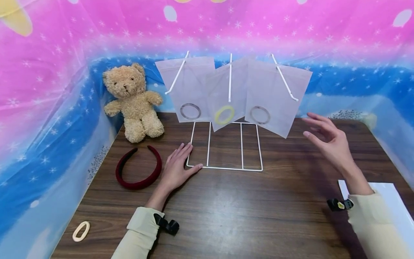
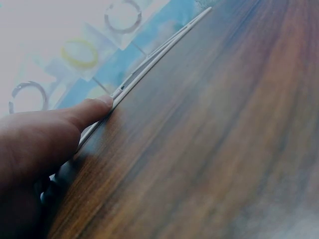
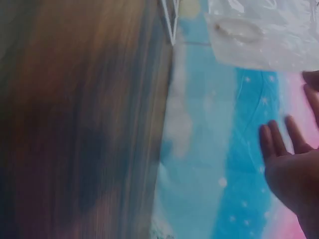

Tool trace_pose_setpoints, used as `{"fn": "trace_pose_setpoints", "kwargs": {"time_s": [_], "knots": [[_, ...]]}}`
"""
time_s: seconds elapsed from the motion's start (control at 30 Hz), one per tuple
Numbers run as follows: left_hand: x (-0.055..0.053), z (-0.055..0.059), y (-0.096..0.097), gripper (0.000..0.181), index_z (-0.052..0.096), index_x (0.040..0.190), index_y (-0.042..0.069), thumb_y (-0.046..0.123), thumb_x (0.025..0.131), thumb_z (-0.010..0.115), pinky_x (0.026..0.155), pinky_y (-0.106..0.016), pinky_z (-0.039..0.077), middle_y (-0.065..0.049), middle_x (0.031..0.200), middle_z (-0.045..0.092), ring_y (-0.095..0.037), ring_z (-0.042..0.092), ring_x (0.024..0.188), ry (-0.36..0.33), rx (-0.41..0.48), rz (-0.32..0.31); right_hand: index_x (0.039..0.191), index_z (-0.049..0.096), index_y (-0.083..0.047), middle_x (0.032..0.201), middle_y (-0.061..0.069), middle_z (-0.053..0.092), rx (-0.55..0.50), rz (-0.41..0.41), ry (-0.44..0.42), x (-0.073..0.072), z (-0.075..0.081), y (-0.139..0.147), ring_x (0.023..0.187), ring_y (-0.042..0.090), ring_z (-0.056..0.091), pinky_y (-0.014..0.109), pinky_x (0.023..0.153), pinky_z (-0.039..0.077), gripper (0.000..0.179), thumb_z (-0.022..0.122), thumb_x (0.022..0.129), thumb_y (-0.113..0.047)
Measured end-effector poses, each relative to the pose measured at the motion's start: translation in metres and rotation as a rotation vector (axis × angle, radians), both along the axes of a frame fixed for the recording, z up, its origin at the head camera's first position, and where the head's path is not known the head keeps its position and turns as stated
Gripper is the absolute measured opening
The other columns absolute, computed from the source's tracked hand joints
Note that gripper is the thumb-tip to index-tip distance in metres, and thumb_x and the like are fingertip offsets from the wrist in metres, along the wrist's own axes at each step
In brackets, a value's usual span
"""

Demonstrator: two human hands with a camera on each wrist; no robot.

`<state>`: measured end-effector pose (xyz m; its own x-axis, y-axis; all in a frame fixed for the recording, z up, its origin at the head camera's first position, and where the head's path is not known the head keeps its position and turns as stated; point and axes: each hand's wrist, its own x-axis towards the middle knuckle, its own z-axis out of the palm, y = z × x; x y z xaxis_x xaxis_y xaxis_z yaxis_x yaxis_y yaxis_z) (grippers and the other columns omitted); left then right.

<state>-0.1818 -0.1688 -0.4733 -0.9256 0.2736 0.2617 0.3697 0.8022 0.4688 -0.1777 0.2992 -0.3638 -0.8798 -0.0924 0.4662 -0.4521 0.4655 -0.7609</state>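
A white wire display rack [image 1: 224, 168] with three prongs stands on the table. From each prong hangs a frosted bag: the left bag [image 1: 194, 86] and the right bag [image 1: 278, 93] each hold a greyish ring [image 1: 260, 115], and the middle bag [image 1: 237, 86] holds a yellow ring [image 1: 224, 114]. My left hand [image 1: 176, 167] rests on the table with spread fingers at the rack's front left corner. Its thumb [image 2: 94, 110] touches the front wire. Just right of the right bag, my right hand [image 1: 333, 142] is raised, holding nothing, its fingers apart and slightly bent.
A dark red headband [image 1: 138, 185] lies left of my left hand, below a tan teddy bear [image 1: 134, 102] propped against the backdrop. Near the left edge is a cream oval ring [image 1: 81, 231]. A white sheet-like item [image 1: 388, 194] lies partly under my right sleeve.
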Motion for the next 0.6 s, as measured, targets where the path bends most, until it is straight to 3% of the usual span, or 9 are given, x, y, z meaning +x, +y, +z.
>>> {"fn": "trace_pose_setpoints", "kwargs": {"time_s": [0.1, 0.2, 0.33, 0.43, 0.6], "knots": [[0.000, 0.001, 0.000, 0.082, 0.044, 0.148, 0.006, 0.057, 0.087, 0.066, 0.114, -0.050, 0.020, -0.007, 0.153, 0.038, -0.025, 0.025, 0.145, 0.005, 0.002, 0.003, 0.133, 0.063, -0.013, 0.136, 0.008, 0.056, 0.174, -0.054, -0.052, 0.013, -0.008, 0.019, 0.112, 0.004, 0.055, 0.012, 0.086, 0.043, 0.042, 0.069, 0.092, -0.009], [0.000, 0.002, -0.001, 0.082, 0.044, 0.148, 0.006, 0.057, 0.087, 0.066, 0.114, -0.050, 0.020, -0.007, 0.153, 0.038, -0.025, 0.025, 0.145, 0.007, -0.001, 0.007, 0.134, 0.062, -0.021, 0.129, 0.006, 0.061, 0.332, -0.090, -0.117, 0.030, -0.012, 0.037, 0.102, 0.005, 0.058, 0.009, 0.077, 0.044, 0.042, 0.069, 0.093, -0.018], [0.000, 0.003, -0.002, 0.082, 0.044, 0.148, 0.006, 0.057, 0.087, 0.066, 0.114, -0.049, 0.019, -0.007, 0.153, 0.038, -0.024, 0.025, 0.145, 0.008, 0.000, 0.010, 0.136, 0.060, -0.018, 0.127, 0.014, 0.060, 0.509, -0.155, -0.233, 0.059, -0.014, 0.054, 0.094, 0.026, 0.065, 0.031, 0.070, 0.056, 0.043, 0.066, 0.095, -0.031], [0.000, 0.003, -0.004, 0.082, 0.044, 0.148, 0.006, 0.057, 0.088, 0.066, 0.114, -0.049, 0.019, -0.007, 0.153, 0.038, -0.025, 0.025, 0.145, 0.008, 0.005, 0.012, 0.136, 0.057, -0.009, 0.122, 0.024, 0.059, 0.599, -0.212, -0.289, 0.081, -0.019, 0.069, 0.089, 0.041, 0.065, 0.052, 0.066, 0.054, 0.049, 0.065, 0.095, -0.034], [0.002, 0.003, -0.007, 0.082, 0.044, 0.148, 0.006, 0.057, 0.088, 0.065, 0.114, -0.049, 0.019, -0.007, 0.154, 0.038, -0.025, 0.025, 0.145, -0.002, 0.004, 0.020, 0.133, 0.054, 0.005, 0.120, 0.033, 0.055, 0.631, -0.314, -0.313, 0.112, -0.035, 0.099, 0.091, 0.050, 0.060, 0.060, 0.068, 0.051, 0.051, 0.068, 0.094, -0.024]]}}
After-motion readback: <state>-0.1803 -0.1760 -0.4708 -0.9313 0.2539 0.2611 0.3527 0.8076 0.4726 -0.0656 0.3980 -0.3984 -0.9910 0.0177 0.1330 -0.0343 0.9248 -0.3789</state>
